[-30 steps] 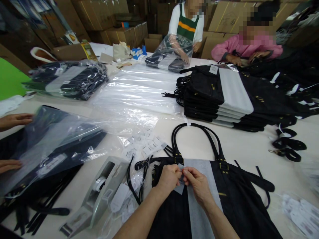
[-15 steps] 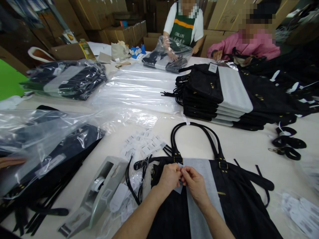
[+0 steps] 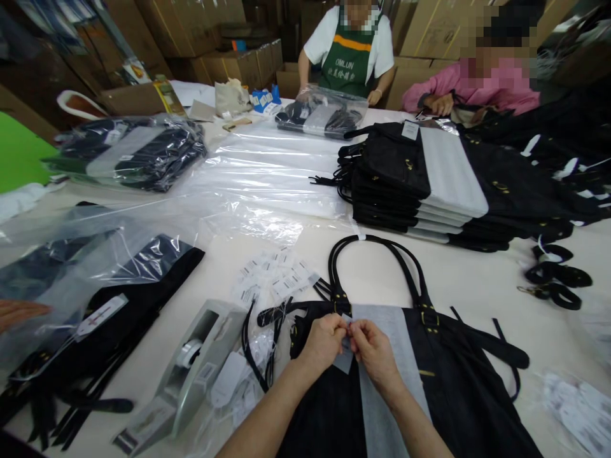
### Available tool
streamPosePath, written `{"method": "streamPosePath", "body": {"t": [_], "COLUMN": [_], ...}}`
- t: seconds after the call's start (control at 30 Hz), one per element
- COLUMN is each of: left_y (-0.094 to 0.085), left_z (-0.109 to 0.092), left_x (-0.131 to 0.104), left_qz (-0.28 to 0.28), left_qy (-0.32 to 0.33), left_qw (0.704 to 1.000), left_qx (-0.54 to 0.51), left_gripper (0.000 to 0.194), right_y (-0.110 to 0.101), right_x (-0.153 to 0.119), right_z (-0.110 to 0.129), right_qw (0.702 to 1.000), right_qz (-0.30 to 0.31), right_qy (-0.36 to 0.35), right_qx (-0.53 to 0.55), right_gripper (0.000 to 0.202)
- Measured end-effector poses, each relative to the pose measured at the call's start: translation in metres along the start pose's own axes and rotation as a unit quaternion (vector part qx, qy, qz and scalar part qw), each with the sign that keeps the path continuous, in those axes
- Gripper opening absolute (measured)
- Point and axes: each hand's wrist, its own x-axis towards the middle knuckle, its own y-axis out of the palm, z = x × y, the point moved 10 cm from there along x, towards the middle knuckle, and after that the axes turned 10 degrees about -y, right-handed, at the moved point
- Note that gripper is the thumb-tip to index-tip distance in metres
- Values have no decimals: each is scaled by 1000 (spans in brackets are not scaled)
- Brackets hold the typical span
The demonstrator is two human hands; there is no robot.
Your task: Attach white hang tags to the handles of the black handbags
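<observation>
A black handbag (image 3: 463,381) lies flat before me, its two looped handles (image 3: 389,238) stretched away from me and a pale grey wrap (image 3: 382,324) around its middle. Over the bag's upper left part, my left hand (image 3: 324,343) and my right hand (image 3: 375,353) meet, fingertips pinched together. A small grey tag (image 3: 344,361) hangs below the pinching fingers, against the bag. Whatever else is between the fingertips is too small to make out.
Left of the bag stand a tape dispenser (image 3: 191,375) and loose white labels (image 3: 274,273). Stacked black bags (image 3: 382,159) lie at right, clear plastic bags (image 3: 272,165) beyond. A co-worker's hand (image 3: 21,313) is at far left. Two people work across the table.
My hands stay almost in place at the tag. At far left, the plastic has shifted off part of a black bag, baring its white tag. The aproned person across has drawn back from a bagged item.
</observation>
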Motion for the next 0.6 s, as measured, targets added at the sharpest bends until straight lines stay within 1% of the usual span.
{"method": "streamPosePath", "body": {"t": [0.23,0.4,0.5,0.6], "left_y": [2,4,5,6], "left_z": [9,16,20,25], "left_x": [3,5,7,9], "left_qz": [-37,-44,-41,-39], "left_qy": [-30,-44,-46,-46], "left_qw": [998,995,994,993], "left_qx": [-47,-76,-88,-97], "left_gripper": [16,16,15,15], "right_y": [-2,0,1,4], "right_x": [0,0,1,5], "right_z": [-2,-2,-2,-3], "right_qw": [1000,1000,1000,998], "right_qz": [-20,-14,-5,2], "right_qy": [2,3,-7,-35], "right_qx": [19,20,1,-43], "right_gripper": [40,40,40,38]}}
